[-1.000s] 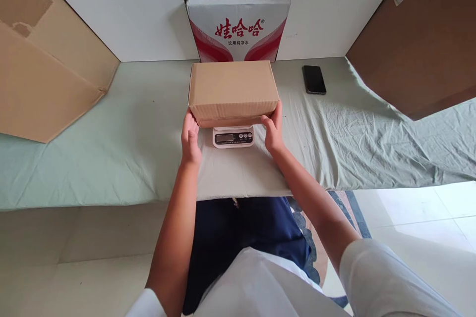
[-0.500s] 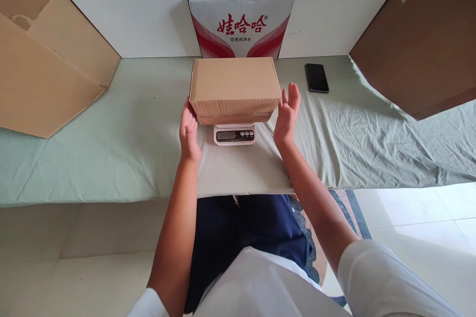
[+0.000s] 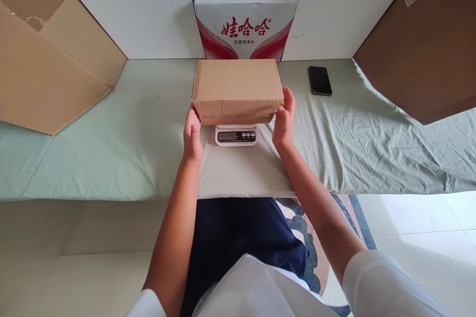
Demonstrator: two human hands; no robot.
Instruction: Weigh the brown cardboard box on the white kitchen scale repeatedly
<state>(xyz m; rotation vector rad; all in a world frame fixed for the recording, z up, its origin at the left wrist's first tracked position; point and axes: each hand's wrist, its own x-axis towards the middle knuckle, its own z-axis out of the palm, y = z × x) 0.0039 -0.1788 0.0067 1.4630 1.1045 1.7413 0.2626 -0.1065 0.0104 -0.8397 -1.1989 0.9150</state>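
Observation:
A closed brown cardboard box [image 3: 237, 90] rests on a small white digital scale [image 3: 236, 135] in the middle of a table covered with a pale green cloth [image 3: 111, 148]. My left hand [image 3: 192, 134] presses against the box's lower left corner. My right hand [image 3: 284, 118] is pressed flat against the box's right side. Both hands clasp the box between them. The scale's display and buttons show below the box's front edge; its platform is hidden under the box.
A black phone [image 3: 320, 80] lies on the cloth at the back right. A white and red water carton [image 3: 245, 27] stands behind the box. Large cardboard sheets lean at the left [image 3: 44, 54] and right [image 3: 420, 54]. White boxes [image 3: 141, 15] line the back.
My right hand, lifted off the box with fingers spread half a second ago, has come back against the box's right side. My left hand stayed at the left corner.

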